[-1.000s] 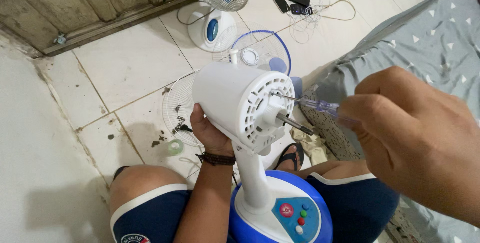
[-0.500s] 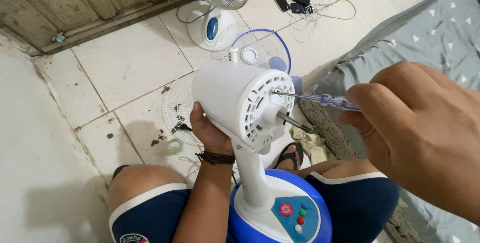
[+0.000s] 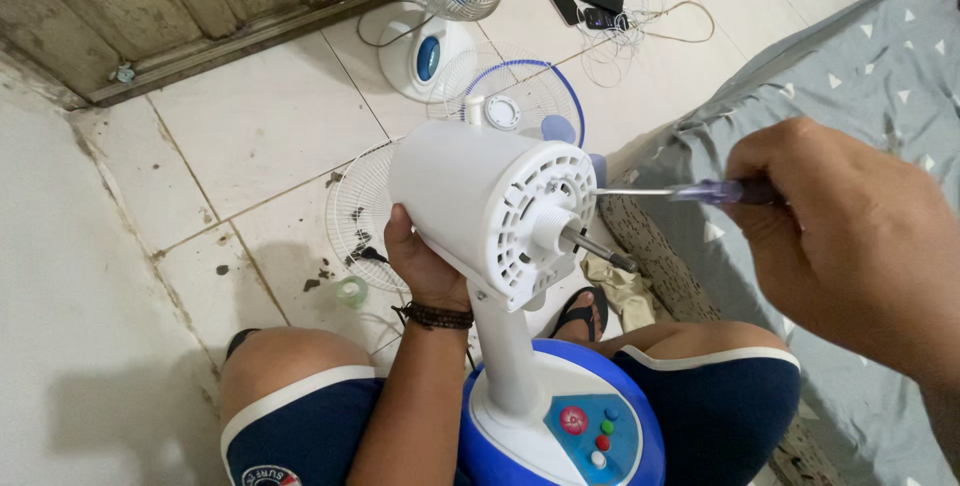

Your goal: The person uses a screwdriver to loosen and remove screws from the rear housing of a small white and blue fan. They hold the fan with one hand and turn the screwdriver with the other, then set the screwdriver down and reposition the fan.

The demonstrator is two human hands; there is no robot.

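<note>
A white fan motor housing [image 3: 470, 196] stands on a white neck above a blue and white base [image 3: 560, 426] between my knees. My left hand [image 3: 425, 266] grips the housing from underneath and behind. My right hand [image 3: 840, 236] is closed around a screwdriver [image 3: 690, 191] with a clear purple handle. Its metal tip touches the housing's vented front face [image 3: 545, 216], just above the bare motor shaft [image 3: 597, 247].
A wire fan guard [image 3: 360, 211] and a blue-rimmed guard [image 3: 525, 106] lie on the tiled floor beyond the housing. A second fan [image 3: 435, 16] stands farther back, near phones and cables [image 3: 600, 6]. A grey patterned mattress [image 3: 850, 76] fills the right side.
My right hand has pulled slightly right and up, and the screwdriver now lies more level against the upper part of the front face. My left hand keeps its hold.
</note>
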